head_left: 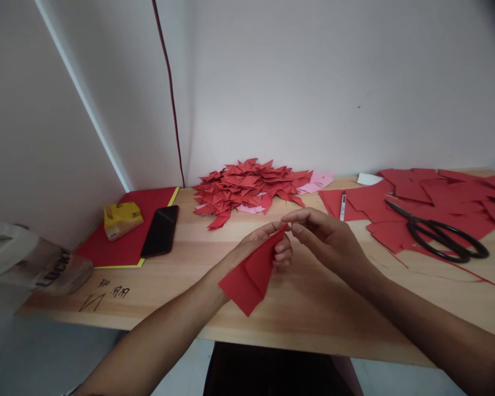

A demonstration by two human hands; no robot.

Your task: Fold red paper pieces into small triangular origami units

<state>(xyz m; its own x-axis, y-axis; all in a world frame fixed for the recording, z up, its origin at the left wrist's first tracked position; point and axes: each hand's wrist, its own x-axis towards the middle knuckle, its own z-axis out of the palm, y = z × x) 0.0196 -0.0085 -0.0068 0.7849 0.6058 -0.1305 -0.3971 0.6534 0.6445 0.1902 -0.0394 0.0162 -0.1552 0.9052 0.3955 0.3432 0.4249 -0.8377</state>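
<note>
A folded sheet of red paper (251,275) is held up over the near middle of the table, one pointed corner toward me. My left hand (278,250) is closed round its far end, fingers curled behind it. At the paper's far tip, the thumb and forefinger of my right hand (319,234) come together in a pinch. Behind both hands lies a heap of folded red paper pieces (251,184), with some pink paper (317,181) at its edge.
To the right, black-handled scissors (441,236) and a pen (342,206) lie on and beside scattered red sheets (449,190). At left are a phone (160,231), a yellow packet (122,220) on a red folder (152,201), and a tipped clear container (61,264).
</note>
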